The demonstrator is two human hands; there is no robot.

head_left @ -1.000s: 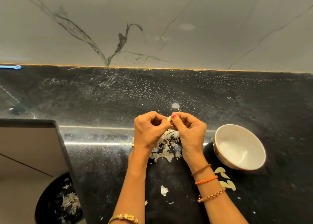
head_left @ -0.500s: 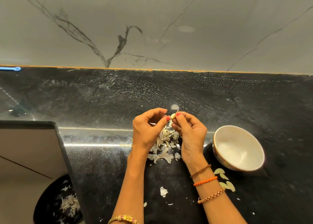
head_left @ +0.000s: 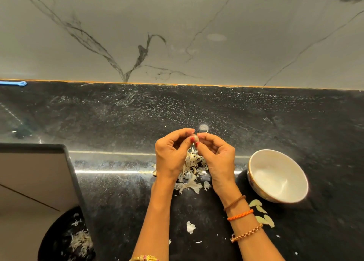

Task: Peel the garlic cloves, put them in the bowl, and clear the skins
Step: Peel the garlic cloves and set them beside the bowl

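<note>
Squarely between fingertips (head_left: 192, 139) — garlic clove (head_left: 196, 138)

Glossy black stone counter (head_left: 197, 112); glazed ceramic bowl (head_left: 279, 196).

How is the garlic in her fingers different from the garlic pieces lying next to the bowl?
The clove in her fingers is held up above the counter, pinched by the left hand and the right hand; the cloves by the bowl lie flat on the counter, untouched. The held one is mostly hidden by fingertips; the lying ones show whole, pale and bare. It is one clove; there are about four. None is in the white bowl yet.
</note>
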